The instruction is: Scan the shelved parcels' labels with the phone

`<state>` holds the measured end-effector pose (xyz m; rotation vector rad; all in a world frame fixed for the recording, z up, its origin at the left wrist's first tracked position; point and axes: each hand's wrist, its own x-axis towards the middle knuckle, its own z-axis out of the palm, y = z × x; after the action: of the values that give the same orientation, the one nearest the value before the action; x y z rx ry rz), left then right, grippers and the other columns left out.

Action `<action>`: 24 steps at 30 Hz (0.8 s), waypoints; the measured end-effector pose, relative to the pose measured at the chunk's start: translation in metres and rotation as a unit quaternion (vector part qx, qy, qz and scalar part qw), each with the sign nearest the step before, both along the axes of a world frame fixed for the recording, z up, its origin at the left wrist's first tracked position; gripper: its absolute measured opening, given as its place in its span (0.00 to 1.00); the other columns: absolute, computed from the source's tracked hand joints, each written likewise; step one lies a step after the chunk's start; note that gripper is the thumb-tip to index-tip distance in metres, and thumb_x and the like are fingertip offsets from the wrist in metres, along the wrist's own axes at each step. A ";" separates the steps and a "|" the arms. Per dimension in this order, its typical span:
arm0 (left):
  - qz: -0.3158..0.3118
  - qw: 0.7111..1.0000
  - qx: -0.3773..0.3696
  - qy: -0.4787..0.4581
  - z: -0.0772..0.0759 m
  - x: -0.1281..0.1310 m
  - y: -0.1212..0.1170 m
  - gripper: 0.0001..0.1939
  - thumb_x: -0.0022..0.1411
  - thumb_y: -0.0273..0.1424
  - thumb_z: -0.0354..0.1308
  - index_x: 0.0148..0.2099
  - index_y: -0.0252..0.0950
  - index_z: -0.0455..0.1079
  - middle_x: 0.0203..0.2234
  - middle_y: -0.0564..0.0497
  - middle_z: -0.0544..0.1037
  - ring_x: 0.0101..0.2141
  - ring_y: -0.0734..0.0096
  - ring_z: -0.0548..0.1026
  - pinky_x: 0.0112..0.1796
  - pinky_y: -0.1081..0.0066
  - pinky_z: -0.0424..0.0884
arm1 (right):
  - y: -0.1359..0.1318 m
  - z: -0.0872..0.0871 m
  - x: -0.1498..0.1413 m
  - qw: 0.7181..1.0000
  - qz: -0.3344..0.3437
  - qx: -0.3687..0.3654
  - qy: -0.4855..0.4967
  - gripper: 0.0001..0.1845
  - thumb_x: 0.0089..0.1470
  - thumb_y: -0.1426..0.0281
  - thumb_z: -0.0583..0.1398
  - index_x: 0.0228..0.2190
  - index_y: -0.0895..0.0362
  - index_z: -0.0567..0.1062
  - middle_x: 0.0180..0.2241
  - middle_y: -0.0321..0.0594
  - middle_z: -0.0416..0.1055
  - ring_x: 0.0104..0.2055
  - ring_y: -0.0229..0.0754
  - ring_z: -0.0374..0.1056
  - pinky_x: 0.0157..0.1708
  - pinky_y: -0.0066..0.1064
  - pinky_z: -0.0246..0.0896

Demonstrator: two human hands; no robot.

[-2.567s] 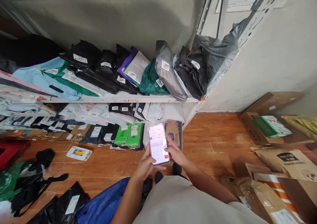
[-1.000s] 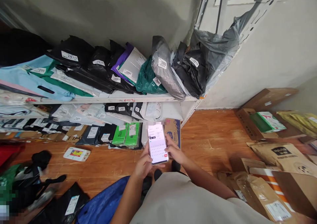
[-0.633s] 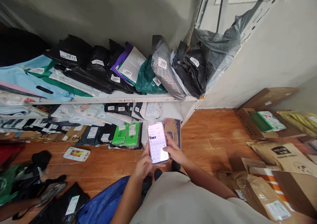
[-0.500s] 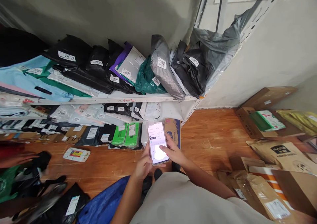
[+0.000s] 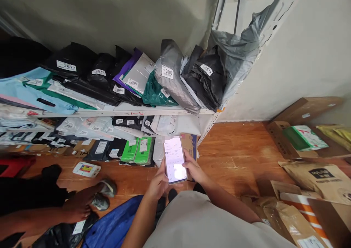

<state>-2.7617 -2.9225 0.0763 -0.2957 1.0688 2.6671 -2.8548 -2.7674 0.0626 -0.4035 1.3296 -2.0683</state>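
A smartphone [image 5: 175,156] with a lit screen is held in front of my body, its face turned up toward me. My left hand [image 5: 158,182] is wrapped round its lower left side, fingers partly hidden beneath. On the right side, my right hand [image 5: 194,169] grips the edge, with the thumb at the screen's right border. Number buttons seem to show on the lower screen, partly washed out by a bright glare. Behind the phone are bright green packages [image 5: 138,150] and a brown carton [image 5: 189,145] at the shelf's foot.
A white metal shelf [image 5: 128,113] carries numbered parcels, including a grey bag [image 5: 171,81] and a black bag [image 5: 211,83]. Cartons [image 5: 301,109] and paper packages [image 5: 326,178] stand at right. A blue sack [image 5: 115,222] lies lower left. Another person's hand [image 5: 75,213] reaches toward a black parcel [image 5: 61,237].
My right thumb has moved from over the screen to its right edge. At left, the other person has come further into view, a hand now over the black parcel. The view has shifted slightly.
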 end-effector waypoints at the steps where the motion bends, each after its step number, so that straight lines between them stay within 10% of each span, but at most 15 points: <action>1: 0.006 1.000 -0.005 0.005 0.001 -0.007 0.010 0.55 0.43 0.22 0.51 0.74 0.51 0.39 0.65 0.48 0.62 0.58 0.44 0.67 0.41 0.55 0.79 | 0.006 0.001 -0.007 1.000 -0.010 0.008 -0.003 0.32 0.48 0.71 0.57 0.56 0.50 0.66 0.48 0.38 0.75 0.49 0.49 0.69 0.46 0.38 0.65; 7: 0.028 0.999 -0.037 0.013 0.007 -0.056 0.089 0.57 0.42 0.22 0.51 0.73 0.53 0.36 0.66 0.49 0.61 0.57 0.45 0.68 0.39 0.57 0.80 | 0.074 0.006 -0.067 1.000 -0.002 0.016 -0.002 0.21 0.55 0.64 0.62 0.50 0.49 0.68 0.48 0.39 0.73 0.49 0.46 0.70 0.49 0.38 0.65; 16: 0.142 0.986 -0.078 -0.038 -0.018 -0.125 0.226 0.56 0.45 0.22 0.59 0.73 0.50 0.41 0.62 0.48 0.68 0.60 0.46 0.65 0.51 0.56 0.73 | 0.195 -0.004 -0.151 0.995 0.094 -0.023 -0.032 0.31 0.45 0.74 0.61 0.53 0.50 0.67 0.48 0.38 0.76 0.46 0.47 0.72 0.46 0.39 0.69; 24: 0.162 0.986 -0.025 -0.018 -0.008 -0.144 0.272 0.56 0.43 0.23 0.52 0.74 0.50 0.39 0.65 0.51 0.63 0.61 0.47 0.65 0.51 0.54 0.72 | 0.234 -0.009 -0.177 0.996 0.079 -0.002 -0.043 0.25 0.51 0.68 0.63 0.52 0.51 0.68 0.42 0.38 0.77 0.42 0.47 0.72 0.41 0.39 0.69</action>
<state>-2.9061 -2.6506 0.0680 -0.5707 1.1642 2.9038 -3.0316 -2.5338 0.0536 -0.4037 1.2045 -1.9360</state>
